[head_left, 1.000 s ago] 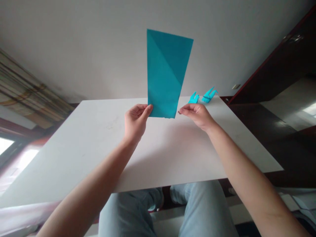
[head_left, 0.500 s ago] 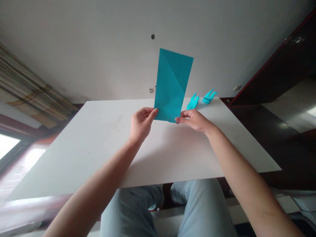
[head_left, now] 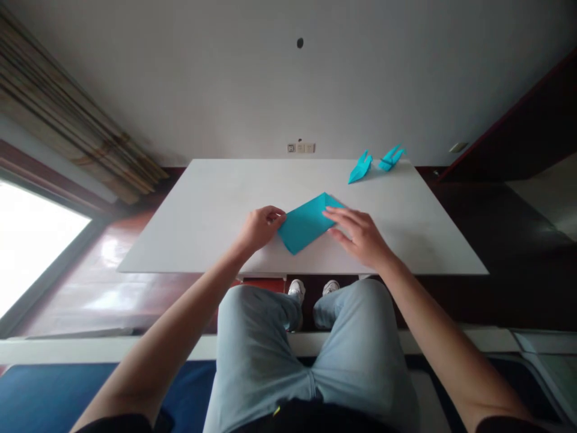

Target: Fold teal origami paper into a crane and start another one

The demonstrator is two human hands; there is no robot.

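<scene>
A turquoise sheet of paper [head_left: 305,224] lies slantwise near the front middle of the white table [head_left: 216,198]. A crease line shows near its far right end. My left hand [head_left: 264,227] pinches the sheet's left corner between thumb and fingers. Over the right end rests my right hand [head_left: 354,231], its fingers stretched out and apart, fingertips touching the paper. Part of that end is hidden under the fingers.
Two folded turquoise paper cranes, one crane [head_left: 360,167] nearer and another crane [head_left: 391,157] farther right, stand at the table's back right. Behind is a wall with power sockets [head_left: 301,148]. A curtain [head_left: 90,132] hangs at the left.
The paper has come down from upright in the air to the tabletop and now lies slanted. My right hand has let go its pinch and spread over the right end. The view has tilted downward.
</scene>
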